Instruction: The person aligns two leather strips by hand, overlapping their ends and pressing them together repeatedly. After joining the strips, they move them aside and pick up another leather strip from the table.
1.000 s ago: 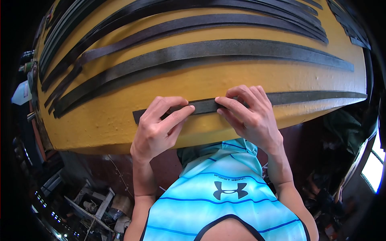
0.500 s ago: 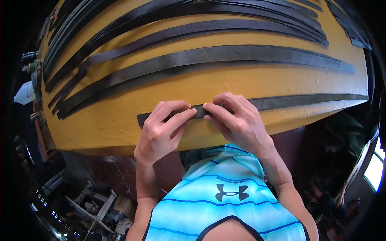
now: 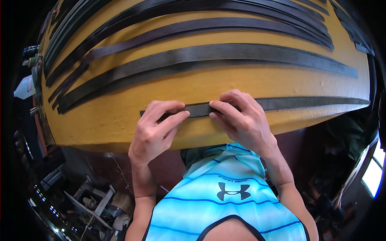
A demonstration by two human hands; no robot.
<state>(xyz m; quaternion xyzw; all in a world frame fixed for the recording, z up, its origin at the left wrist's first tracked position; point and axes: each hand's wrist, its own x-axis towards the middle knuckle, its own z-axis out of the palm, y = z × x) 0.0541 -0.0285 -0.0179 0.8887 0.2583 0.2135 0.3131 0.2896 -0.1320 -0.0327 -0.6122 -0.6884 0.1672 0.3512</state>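
A long, narrow dark strip (image 3: 200, 110), perhaps leather or rubber, lies along the near edge of a yellow tabletop (image 3: 100, 128). Its left end shows just beyond my left hand (image 3: 155, 124), whose thumb and forefinger pinch the strip's edges near that end. Farther right, the fingers of my right hand (image 3: 243, 116) pinch the same strip in a like way. A short stretch of it shows between the two hands, and the rest runs on to the table's right corner.
A wider dark strip (image 3: 225, 52) lies beyond my hands. Several more strips (image 3: 193, 27) are laid in bundles toward the far side. On the floor at lower left stands a cluttered wooden frame (image 3: 90, 205). A bright window (image 3: 374, 170) is at right.
My hands have moved apart along the strip, the left one to the left and the right one slightly to the right. More of the strip shows between them.
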